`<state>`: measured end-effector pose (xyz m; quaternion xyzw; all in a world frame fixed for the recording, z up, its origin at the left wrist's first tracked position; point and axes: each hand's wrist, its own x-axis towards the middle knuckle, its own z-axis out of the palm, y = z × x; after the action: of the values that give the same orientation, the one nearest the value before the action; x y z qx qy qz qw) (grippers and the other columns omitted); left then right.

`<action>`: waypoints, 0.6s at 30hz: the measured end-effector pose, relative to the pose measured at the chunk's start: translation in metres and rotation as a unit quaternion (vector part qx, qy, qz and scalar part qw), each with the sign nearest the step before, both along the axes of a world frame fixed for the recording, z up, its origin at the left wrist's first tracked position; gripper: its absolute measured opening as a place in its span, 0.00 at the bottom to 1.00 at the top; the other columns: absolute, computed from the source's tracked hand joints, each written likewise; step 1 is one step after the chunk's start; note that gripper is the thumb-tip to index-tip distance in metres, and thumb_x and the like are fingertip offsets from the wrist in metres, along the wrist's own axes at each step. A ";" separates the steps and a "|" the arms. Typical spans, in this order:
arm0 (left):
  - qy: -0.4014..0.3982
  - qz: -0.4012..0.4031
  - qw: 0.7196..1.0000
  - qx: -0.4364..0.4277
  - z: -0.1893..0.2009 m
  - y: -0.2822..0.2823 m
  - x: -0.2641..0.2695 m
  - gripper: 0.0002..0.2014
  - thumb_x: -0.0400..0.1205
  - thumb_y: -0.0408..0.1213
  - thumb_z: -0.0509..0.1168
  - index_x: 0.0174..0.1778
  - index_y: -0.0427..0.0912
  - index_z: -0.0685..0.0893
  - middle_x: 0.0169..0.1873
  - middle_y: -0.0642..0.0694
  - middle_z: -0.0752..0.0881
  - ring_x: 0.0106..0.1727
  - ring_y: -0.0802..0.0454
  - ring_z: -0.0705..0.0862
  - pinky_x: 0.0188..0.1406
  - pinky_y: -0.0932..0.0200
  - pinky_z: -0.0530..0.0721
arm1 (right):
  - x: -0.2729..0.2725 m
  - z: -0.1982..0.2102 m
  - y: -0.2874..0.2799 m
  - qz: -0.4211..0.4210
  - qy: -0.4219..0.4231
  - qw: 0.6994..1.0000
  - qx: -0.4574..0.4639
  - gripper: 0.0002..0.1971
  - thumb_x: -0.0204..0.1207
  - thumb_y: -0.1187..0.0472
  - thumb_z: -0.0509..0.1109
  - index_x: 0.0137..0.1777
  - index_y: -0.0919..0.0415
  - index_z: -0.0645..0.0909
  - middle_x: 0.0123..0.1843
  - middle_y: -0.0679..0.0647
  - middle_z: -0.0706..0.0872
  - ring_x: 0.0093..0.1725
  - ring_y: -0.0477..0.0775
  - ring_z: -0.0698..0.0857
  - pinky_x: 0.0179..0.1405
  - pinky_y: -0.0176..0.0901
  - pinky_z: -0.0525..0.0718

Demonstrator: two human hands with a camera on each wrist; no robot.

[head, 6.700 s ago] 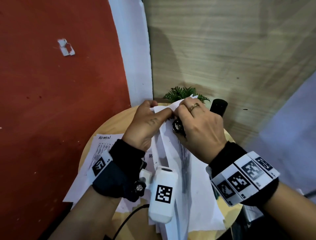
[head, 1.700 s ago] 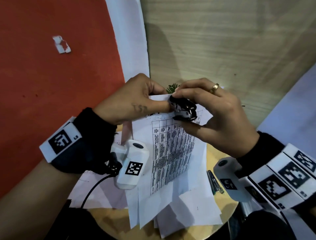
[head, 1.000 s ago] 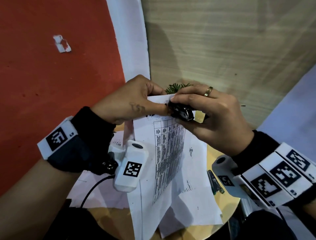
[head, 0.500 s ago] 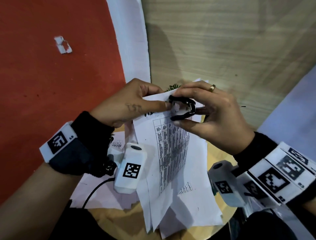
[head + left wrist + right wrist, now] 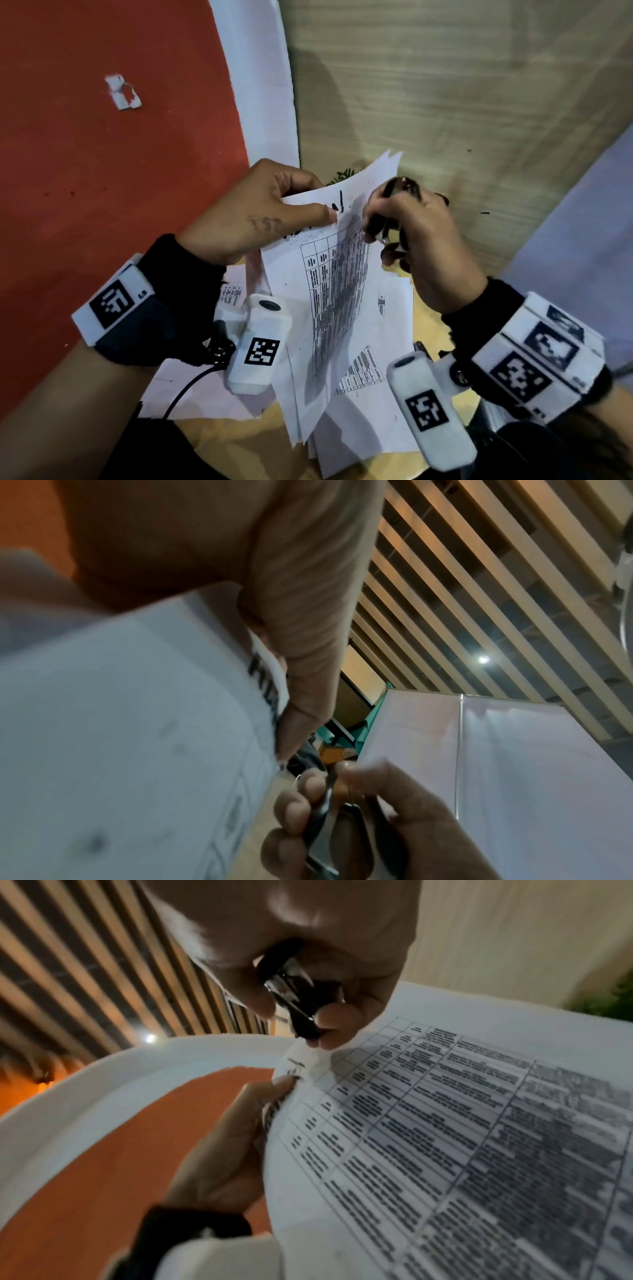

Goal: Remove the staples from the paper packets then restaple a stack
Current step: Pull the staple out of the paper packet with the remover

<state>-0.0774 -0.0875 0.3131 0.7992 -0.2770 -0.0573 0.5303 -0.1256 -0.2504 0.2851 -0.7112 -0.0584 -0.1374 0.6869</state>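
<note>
Head view, left hand [image 5: 253, 219]: thumb pressed flat on the top sheet, the other fingers curled behind it, pinching the paper packet [image 5: 329, 291] at its upper left corner.
Head view, paper packet: held up off the round wooden table [image 5: 219, 442], printed table facing the camera, its lower edge hanging toward 6 o'clock over loose sheets [image 5: 370, 418] lying on the tabletop.
Head view, right hand [image 5: 414, 240]: at 3 o'clock of the left thumb, fingers curled round a black staple remover [image 5: 387, 219] just beside the packet's top edge.
Head view, surroundings: a small green plant [image 5: 342, 175] shows behind the packet at 12 o'clock; red wall at 9 o'clock, wood panel at 1 o'clock.
Left wrist view, left hand [image 5: 301, 615]: thumb lies along the sheet's edge, paper [image 5: 137, 737] clamped under it.
Left wrist view, right hand [image 5: 359, 831]: at 5 o'clock, blurred, fingers closed on the dark staple remover [image 5: 349, 837].
Right wrist view, right hand [image 5: 308, 947]: thumb and fingertips squeeze the glossy black staple remover [image 5: 298, 999], whose tip sits right at the packet's corner [image 5: 301, 1056]; whether the claws touch the paper cannot be told.
Right wrist view, left hand [image 5: 232, 1139]: at 7 o'clock, thumb tip pressed on the corner just below the remover.
</note>
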 end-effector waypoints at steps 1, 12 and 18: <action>-0.007 -0.005 1.000 -0.001 -0.001 0.000 0.000 0.07 0.71 0.34 0.74 0.35 0.33 0.86 0.30 0.34 0.81 0.30 0.52 0.77 0.26 0.63 0.71 | 0.001 -0.003 0.003 -0.021 -0.016 0.998 -0.053 0.08 0.67 0.55 0.66 0.30 0.57 0.77 0.26 0.47 0.78 0.26 0.44 0.75 0.21 0.31 0.67; -0.023 -0.006 1.000 0.000 -0.006 -0.001 0.000 0.11 0.73 0.42 0.71 0.35 0.36 0.87 0.28 0.30 0.81 0.31 0.52 0.75 0.28 0.61 0.68 | -0.001 -0.002 0.012 -0.097 -0.044 0.975 -0.197 0.07 0.70 0.64 0.74 0.31 0.60 0.82 0.23 0.47 0.76 0.25 0.42 0.70 0.28 0.35 0.69; 0.001 -0.017 1.000 0.006 -0.009 -0.002 0.003 0.12 0.69 0.44 0.71 0.33 0.37 0.86 0.29 0.40 0.79 0.32 0.52 0.74 0.30 0.59 0.67 | 0.000 0.001 0.013 -0.085 -0.005 0.977 -0.193 0.07 0.67 0.60 0.73 0.31 0.60 0.82 0.28 0.60 0.82 0.28 0.48 0.74 0.28 0.41 0.72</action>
<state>-0.0742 -0.0893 0.3039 0.7973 -0.2899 -0.0688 0.5248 -0.1255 -0.2374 0.2861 -0.8321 -0.0264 -0.1849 0.5222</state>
